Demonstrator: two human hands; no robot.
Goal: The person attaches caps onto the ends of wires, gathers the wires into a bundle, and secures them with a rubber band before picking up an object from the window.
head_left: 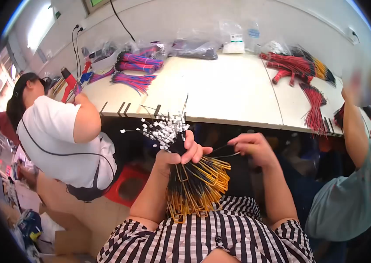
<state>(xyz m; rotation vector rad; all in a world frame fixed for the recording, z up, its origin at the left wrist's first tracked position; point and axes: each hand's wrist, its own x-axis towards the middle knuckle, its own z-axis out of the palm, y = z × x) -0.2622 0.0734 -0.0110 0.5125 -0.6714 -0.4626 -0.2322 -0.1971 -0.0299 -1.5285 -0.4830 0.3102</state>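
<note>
The bare left arm (147, 199), under a short black-and-white checked cloth sleeve (126, 234), was bent and held forward. The bare left hand (180, 152) was closed tight, with its fingers (189, 144) curled in. The bare right arm (278, 190), under a matching short checked cloth sleeve (292, 239), was bent and lifted too. The bare right hand (255, 147) was held near the left one, not touching, with its fingers (243, 139) bent and turned toward it.

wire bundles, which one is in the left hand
The black-and-yellow one before the striped shirt, with white connectors on top; the red bundles, purple bundles and other yellow bundle lie on the table.
</note>
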